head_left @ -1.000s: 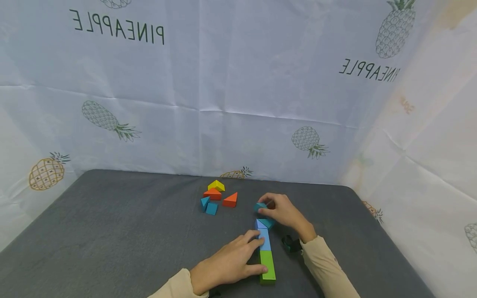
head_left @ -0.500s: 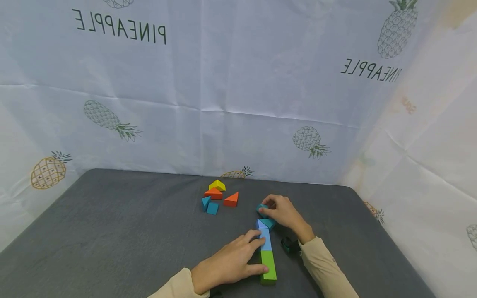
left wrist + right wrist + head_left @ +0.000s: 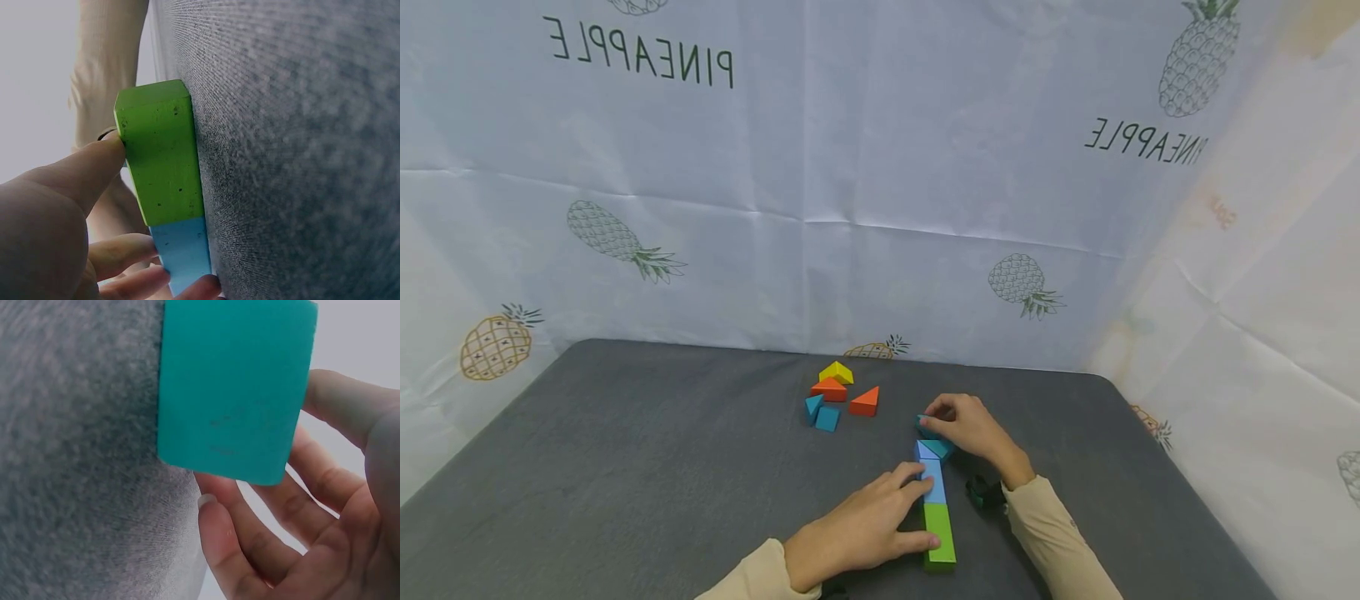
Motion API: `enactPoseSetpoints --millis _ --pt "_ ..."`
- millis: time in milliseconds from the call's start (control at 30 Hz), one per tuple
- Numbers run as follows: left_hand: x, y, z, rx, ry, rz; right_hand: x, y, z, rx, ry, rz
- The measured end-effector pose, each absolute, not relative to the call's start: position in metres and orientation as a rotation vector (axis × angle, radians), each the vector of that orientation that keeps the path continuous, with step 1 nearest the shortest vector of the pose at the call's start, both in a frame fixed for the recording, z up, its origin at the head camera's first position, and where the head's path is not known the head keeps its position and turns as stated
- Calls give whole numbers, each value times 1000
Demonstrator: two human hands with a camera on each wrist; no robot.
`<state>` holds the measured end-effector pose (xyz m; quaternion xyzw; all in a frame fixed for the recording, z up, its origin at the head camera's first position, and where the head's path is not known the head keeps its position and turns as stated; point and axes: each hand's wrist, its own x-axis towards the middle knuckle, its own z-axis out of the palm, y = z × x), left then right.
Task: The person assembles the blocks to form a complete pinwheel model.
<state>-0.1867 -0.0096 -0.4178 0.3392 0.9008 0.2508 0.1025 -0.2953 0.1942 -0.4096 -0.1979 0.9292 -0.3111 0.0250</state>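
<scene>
In the head view my left hand lies beside a row of blocks, thumb on the green block and fingers at the light-blue block. The left wrist view shows the thumb at the green block's upper edge. A light-blue triangular block and a teal triangular block form the row's far end. Just beyond them, my right hand pinches another teal block, partly hidden by its fingers. A teal block face stands large before the fingers in the right wrist view.
Left of the right hand lie a yellow triangular block, two orange triangular blocks and two teal-blue blocks. The dark grey table ends at a pineapple-print cloth. Something small and black is under the right wrist.
My right hand has lowered slightly toward the row's far end, with the pinched teal block turning and showing less. The left hand and the row have stayed in place.
</scene>
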Motion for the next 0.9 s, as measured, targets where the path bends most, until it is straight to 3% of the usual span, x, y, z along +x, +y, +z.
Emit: enactPoseSetpoints --millis 567,900 --pt "-187 -10 -418 1005 2653 744 -295 190 -413 -484 2893 -1017" --pt "-187 -10 -418 1003 2661 730 -295 200 -406 -689 2783 -971"
